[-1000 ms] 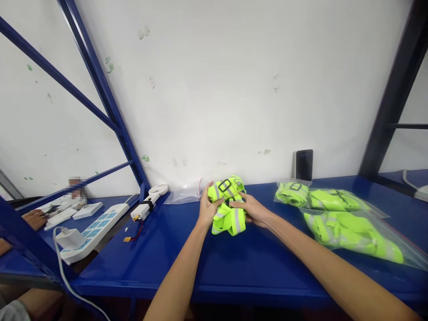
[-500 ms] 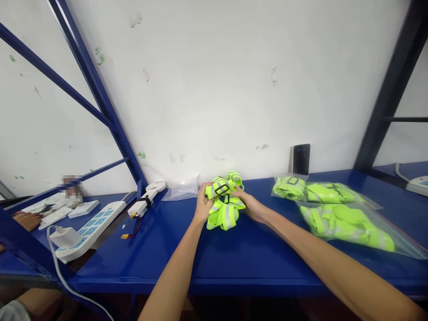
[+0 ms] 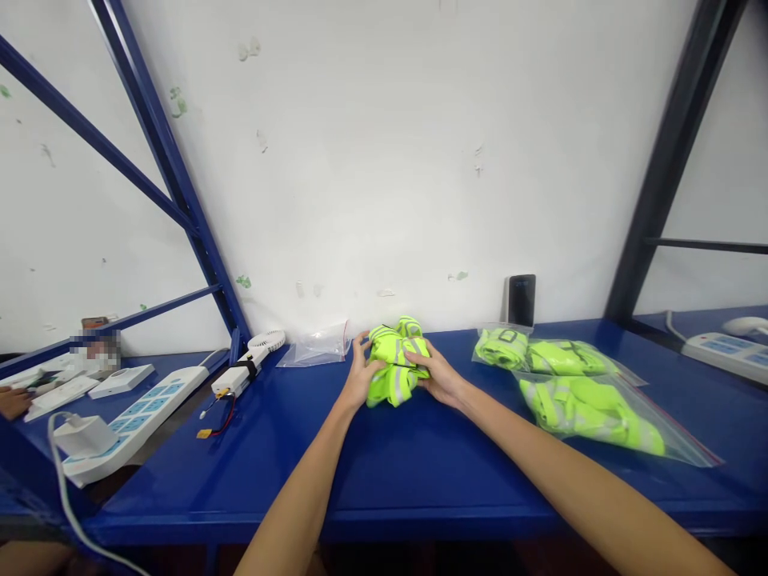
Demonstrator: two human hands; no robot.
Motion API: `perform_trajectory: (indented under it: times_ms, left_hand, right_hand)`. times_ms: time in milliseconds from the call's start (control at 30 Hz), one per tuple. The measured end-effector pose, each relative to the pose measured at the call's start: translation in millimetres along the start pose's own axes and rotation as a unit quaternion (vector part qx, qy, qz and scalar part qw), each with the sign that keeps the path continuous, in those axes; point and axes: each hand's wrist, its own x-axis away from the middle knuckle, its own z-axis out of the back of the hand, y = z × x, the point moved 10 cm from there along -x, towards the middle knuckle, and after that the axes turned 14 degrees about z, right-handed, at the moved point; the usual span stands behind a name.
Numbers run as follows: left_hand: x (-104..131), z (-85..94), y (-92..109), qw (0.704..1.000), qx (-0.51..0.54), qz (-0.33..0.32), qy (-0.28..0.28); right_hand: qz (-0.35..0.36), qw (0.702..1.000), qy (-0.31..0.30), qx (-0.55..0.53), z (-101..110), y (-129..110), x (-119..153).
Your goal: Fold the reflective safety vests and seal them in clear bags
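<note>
A bundle of neon-yellow reflective straps (image 3: 393, 364) with silver bands sits on the blue tabletop (image 3: 384, 464), gripped from both sides. My left hand (image 3: 358, 374) wraps its left side, thumb across the front. On the right side, my right hand (image 3: 441, 374) presses its fingers over the top and front of the bundle. The black buckle is no longer visible on it. Behind and left of my left hand lies a clear zip bag (image 3: 315, 346), which looks flat. Several more neon-yellow bundles in clear bags, one of them a larger bagged bundle (image 3: 591, 412), rest to the right.
A phone (image 3: 521, 299) leans against the white wall. On the left are a small white fan (image 3: 267, 342) with a wired battery pack (image 3: 235, 374), and a white power strip (image 3: 141, 416). A blue frame post (image 3: 180, 168) rises there. Another person's hand (image 3: 13, 402) is at far left.
My hands have folded the loose strap ends upward into a more compact bundle, covering the buckle. My right hand has moved over its front. The camera has turned slightly right.
</note>
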Motion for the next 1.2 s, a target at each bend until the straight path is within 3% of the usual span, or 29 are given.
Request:
perform_trajectory:
  times_ms: [133,267,433,600,800,933,1033,1200]
  left_hand:
    - [1,-18.6,-19,0.989,0.114,0.088,-0.029]
    - [3,-27.8,-32,0.971,0.184,0.151,-0.013]
    - [7,-38.5,-42,0.962,0.169,0.205,-0.063]
    - [15,-61.5,-40,0.971,0.113,0.184,-0.104]
    - [21,-68.2,-32,0.985,0.094,0.133,-0.055]
    - [24,-67.5,-43,0.982,0.095,0.157,-0.035]
    - [24,-66.9,-43,0.982,0.107,0.151,-0.03]
    - [20,-55.1,-17,0.983,0.16,0.084,-0.019]
  right_hand:
    - [0.056,0.997,0.05,0.013,11,-14,-6]
    - [0.137,0.986,0.054,0.078,15,-28,-8]
    - [0.249,0.932,0.052,0.256,13,-53,-4]
    - [0.276,0.876,0.115,0.379,29,-72,0]
    - [0.284,0.85,0.14,0.42,39,-81,1]
    - [0.284,0.826,0.154,0.462,48,-83,0]
    - [0.306,0.819,0.133,0.466,48,-87,-1]
    - [0.359,0.83,0.035,0.425,22,-87,3]
